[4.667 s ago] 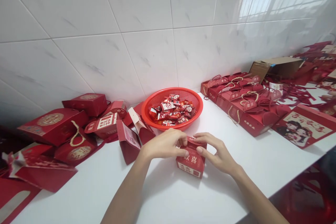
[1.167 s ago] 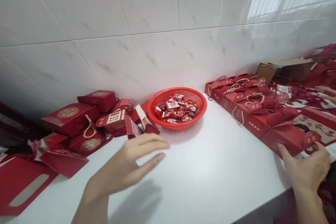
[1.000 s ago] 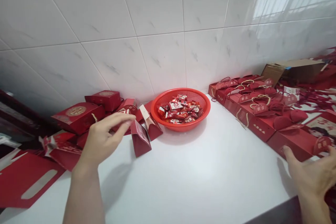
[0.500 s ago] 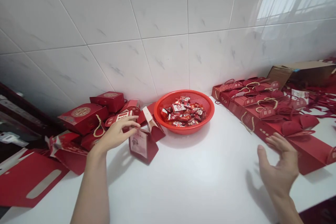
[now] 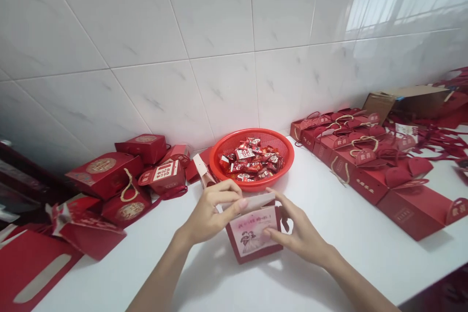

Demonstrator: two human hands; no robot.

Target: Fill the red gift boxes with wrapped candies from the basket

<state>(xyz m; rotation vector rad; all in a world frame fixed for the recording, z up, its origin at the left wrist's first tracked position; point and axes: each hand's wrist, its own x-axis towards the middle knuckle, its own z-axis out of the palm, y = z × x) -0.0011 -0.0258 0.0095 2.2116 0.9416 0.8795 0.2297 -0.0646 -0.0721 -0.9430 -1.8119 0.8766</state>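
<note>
Shifted rightward, our box (image 5: 252, 240) stands on the table (image 5: 329, 219) before the basket (image 5: 283, 169), left hand (image 5: 212, 212) pinching its top edge between fingers, right hand (image 5: 302, 231) clasping its side. Probably light, creasable card; we'd hold its corners.

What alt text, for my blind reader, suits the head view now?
A person's left grip and right grip hold an illustrated red box at a white table. Behind it, a red basket holds wrapped sweets, with more red boxes on either side.

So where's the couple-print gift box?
Head view, low centre: the gift box is between the left hand and right hand, in front of the red mesh basket.
</note>
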